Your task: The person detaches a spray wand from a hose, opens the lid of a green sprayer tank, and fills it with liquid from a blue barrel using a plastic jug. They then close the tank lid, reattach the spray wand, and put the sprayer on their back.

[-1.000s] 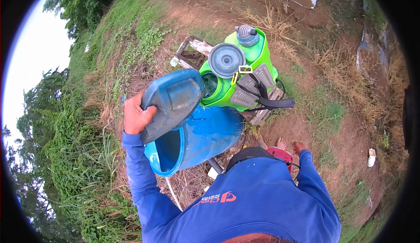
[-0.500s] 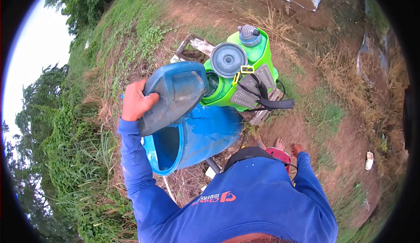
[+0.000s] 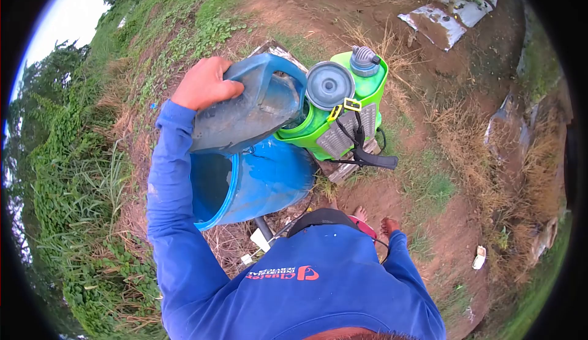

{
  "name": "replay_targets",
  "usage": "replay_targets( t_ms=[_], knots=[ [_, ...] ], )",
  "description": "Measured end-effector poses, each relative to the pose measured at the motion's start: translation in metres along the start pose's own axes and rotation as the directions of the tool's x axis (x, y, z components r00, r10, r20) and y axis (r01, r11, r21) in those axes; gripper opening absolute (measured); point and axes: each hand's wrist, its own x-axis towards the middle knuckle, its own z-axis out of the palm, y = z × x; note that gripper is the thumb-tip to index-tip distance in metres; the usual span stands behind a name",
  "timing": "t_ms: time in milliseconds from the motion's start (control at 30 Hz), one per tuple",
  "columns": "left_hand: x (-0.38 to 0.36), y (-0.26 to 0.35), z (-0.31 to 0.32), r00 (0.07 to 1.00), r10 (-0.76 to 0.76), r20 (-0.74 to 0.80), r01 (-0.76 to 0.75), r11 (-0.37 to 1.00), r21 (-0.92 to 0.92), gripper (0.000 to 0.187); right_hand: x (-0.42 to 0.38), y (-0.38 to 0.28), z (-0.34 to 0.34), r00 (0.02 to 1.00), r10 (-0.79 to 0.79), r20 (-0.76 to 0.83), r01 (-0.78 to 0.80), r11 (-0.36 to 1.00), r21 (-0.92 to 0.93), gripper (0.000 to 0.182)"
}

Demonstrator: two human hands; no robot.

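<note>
My left hand [image 3: 209,86] grips a worn blue-grey plastic jug [image 3: 251,104] with a cut-open side. The jug is tilted, its right end at the mouth of a bright green backpack sprayer [image 3: 324,135]. A round grey lid [image 3: 329,86] lies on top of the sprayer, beside that mouth, which the jug partly hides. Yellow buckles and black straps hang over the sprayer's ribbed back pad. Low by my bare feet is my right hand [image 3: 390,225], away from the jug and sprayer; its fingers are too small to make out.
A large blue barrel [image 3: 269,177] lies below the jug, its open end facing left. Wooden boards [image 3: 343,171] support the sprayer. Dense green plants [image 3: 67,199] grow at the left. Dry grass and plastic sheeting [image 3: 474,12] lie on the soil at the right.
The camera view has shifted. My left hand and the jug are higher and further right in view, with the hand nearer the jug's top and the jug lying closer over the sprayer.
</note>
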Motion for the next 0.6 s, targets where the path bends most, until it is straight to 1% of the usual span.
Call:
replay_targets(
  t_ms=[33,100,133,200,233,300,367,433,467,500,533,600],
  knots=[
    [0.005,-0.001,0.001,1.000,-0.015,-0.015,0.014,1.000,-0.022,0.037,-0.005,-0.002,0.000,1.000,0.001,-0.008,-0.001,1.000,0.003,0.015],
    [0.016,-0.006,0.003,0.999,0.048,-0.015,-0.046,0.996,0.079,0.038,-0.010,-0.006,-0.001,1.000,-0.005,0.013,0.004,1.000,0.010,0.015],
    [0.019,-0.005,0.003,0.999,0.032,-0.031,-0.031,0.998,0.057,0.038,-0.009,-0.007,-0.001,1.000,0.000,0.011,0.000,1.000,-0.002,0.016],
    [0.024,0.001,0.000,0.999,0.036,0.041,-0.039,0.997,0.071,0.039,-0.006,-0.007,-0.005,0.999,0.003,0.035,-0.004,1.000,0.008,0.016],
    [0.026,0.003,-0.001,0.999,0.026,0.025,-0.027,0.998,0.052,0.039,-0.009,-0.009,-0.007,1.000,-0.008,0.024,0.009,1.000,-0.013,0.016],
    [0.028,0.005,-0.002,0.997,0.056,0.048,-0.060,0.994,0.091,0.039,-0.015,-0.015,-0.005,0.999,0.018,0.033,-0.018,1.000,0.003,0.016],
    [0.024,0.001,-0.003,0.998,0.063,0.029,-0.065,0.994,0.085,0.041,-0.024,-0.021,-0.004,1.000,0.013,0.021,-0.013,1.000,-0.027,0.015],
    [0.018,-0.009,-0.001,0.995,0.099,-0.023,-0.097,0.992,0.084,0.041,-0.030,-0.027,-0.005,1.000,0.012,0.014,-0.011,0.999,-0.053,0.014],
    [0.012,-0.017,-0.001,0.995,0.093,-0.029,-0.091,0.993,0.075,0.041,-0.034,-0.029,-0.005,0.999,0.007,0.053,-0.006,1.000,-0.028,0.014],
    [0.002,-0.030,0.000,0.992,0.105,-0.070,-0.104,0.995,0.008,0.039,-0.037,-0.030,-0.005,0.996,0.001,0.091,-0.001,1.000,0.000,0.014],
    [-0.009,-0.045,0.002,0.987,0.114,-0.112,-0.121,0.991,-0.060,0.038,-0.037,-0.030,-0.007,0.996,-0.018,0.088,0.018,1.000,0.005,0.013],
    [-0.035,-0.087,0.015,0.974,0.089,-0.208,-0.141,0.959,-0.247,0.035,-0.027,-0.031,-0.009,0.995,-0.033,0.091,0.036,0.999,-0.039,0.013]
  ],
)
